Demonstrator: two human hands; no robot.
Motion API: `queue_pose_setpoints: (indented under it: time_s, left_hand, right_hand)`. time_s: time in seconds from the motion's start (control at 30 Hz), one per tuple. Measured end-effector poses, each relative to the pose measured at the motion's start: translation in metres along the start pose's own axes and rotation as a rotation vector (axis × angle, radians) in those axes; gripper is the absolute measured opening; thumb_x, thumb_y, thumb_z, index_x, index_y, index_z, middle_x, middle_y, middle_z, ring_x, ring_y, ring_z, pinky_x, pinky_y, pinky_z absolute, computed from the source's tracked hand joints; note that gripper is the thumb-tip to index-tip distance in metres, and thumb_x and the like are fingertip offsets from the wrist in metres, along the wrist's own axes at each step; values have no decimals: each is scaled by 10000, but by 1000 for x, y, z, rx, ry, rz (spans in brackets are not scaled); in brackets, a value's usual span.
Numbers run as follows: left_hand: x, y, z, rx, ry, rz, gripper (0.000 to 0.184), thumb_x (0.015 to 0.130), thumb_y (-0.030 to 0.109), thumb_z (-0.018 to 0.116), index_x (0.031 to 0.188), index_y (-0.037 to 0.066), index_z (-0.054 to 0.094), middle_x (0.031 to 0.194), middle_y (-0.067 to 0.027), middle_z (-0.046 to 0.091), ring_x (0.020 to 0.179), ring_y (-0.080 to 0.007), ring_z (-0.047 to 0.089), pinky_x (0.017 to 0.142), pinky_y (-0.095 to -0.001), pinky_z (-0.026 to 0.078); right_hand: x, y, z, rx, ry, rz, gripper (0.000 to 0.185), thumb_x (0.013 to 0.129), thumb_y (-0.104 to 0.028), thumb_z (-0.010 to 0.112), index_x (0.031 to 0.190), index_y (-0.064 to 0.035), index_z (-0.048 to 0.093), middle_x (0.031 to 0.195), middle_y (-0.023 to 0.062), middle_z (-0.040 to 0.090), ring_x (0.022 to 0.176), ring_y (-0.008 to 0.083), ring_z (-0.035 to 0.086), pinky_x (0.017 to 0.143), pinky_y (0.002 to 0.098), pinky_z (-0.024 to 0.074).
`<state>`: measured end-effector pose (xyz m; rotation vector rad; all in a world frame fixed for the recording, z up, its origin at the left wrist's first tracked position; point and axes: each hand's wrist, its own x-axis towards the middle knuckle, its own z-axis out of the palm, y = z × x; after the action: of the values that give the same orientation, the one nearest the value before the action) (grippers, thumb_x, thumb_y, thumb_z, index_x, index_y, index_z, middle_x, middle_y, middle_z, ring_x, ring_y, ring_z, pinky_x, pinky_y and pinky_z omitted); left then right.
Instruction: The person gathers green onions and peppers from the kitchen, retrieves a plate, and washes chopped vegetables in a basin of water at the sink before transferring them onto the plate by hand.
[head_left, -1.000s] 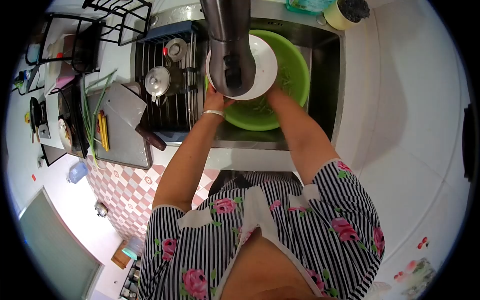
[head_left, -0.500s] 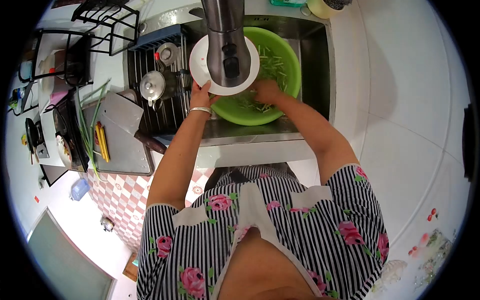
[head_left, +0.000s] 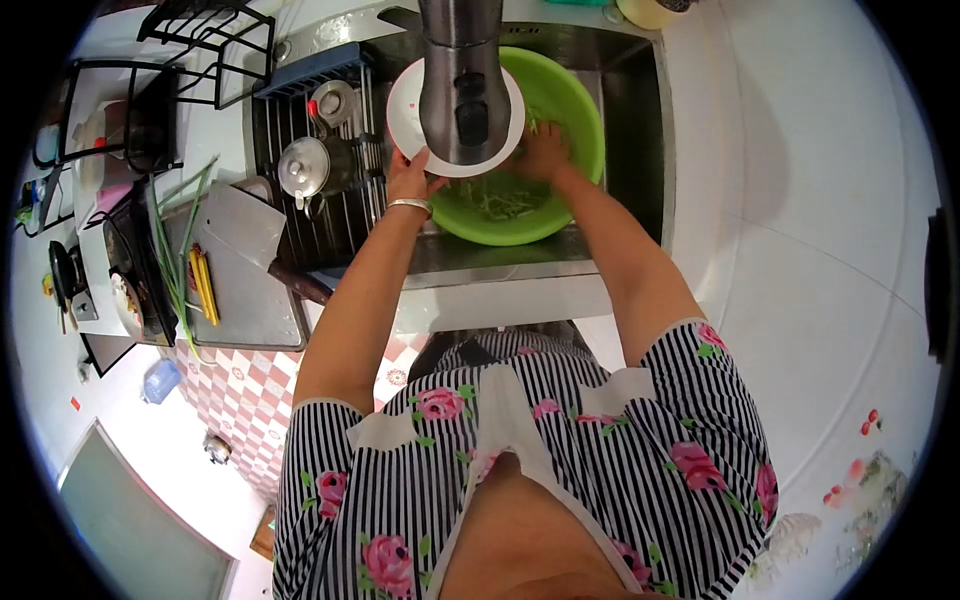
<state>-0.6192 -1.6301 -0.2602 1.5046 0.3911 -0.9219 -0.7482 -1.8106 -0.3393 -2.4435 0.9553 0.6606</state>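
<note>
Under the dark grey faucet, my left hand grips the lower left rim of a white plate with a thin red edge. The faucet hides the plate's middle. Inside the green basin in the sink, my right hand is among cut green vegetable pieces, fingers spread toward the far side. The plate overhangs the basin's left part.
Left of the basin, a drying rack holds a glass teapot. Farther left, a cleaver, yellow strips and green onions lie on a metal board. A black wire rack stands at the upper left.
The plate has moved left with my left hand since the first frame. My right hand, earlier half hidden by the plate, then closed near the pieces, now has its fingers spread farther up the basin.
</note>
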Motion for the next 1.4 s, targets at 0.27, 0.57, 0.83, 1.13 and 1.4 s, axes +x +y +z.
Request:
queue_pose_setpoints:
  time_s: [0.27,0.57,0.83,1.13,1.4]
  left_hand:
    - [3,-11,-7,-19,-57,51,313,831,107,520,1121,135,406,1143,-52,499,1021,-213,528,761,-403,520]
    - [0,-10,-9,-47,-40,36,429,860,131,509,1252,207,354,1205,-51,467,1061,-241,509,786,-438,511]
    - [0,-14,-8,-59,-39,48,469,862,141,512,1288,206,326,1205,-67,466,1064,-248,508,795,-433,514]
    - [-8,-4,-16,27,-51,103,488,849,169,537,1293,211,340,1181,-57,484,1027,-237,527,774,-413,529]
    - [-14,2,-25,-31,-52,63,374,861,138,510,1219,158,403,1140,-56,517,1004,-207,539,728,-368,523]
  right_hand:
    - [-57,-48,21,-46,-167,74,978,546,-565,721,1367,-250,292,1408,175,100,1276,400,168,941,556,311]
    - [-17,-5,55,155,-183,-167,693,623,-338,710,1228,-94,477,1118,213,536,938,342,578,805,389,482]
    - [-38,4,2,327,39,-101,639,669,-356,711,1175,-30,498,1079,207,564,952,345,562,809,443,459]
    - [-52,-54,14,-217,89,-275,842,693,-597,583,1368,-189,287,1454,127,112,1339,343,65,1004,619,141]
    - [36,-21,-10,4,475,-469,926,644,-622,605,1381,-183,258,1455,137,31,1294,421,143,994,642,81]
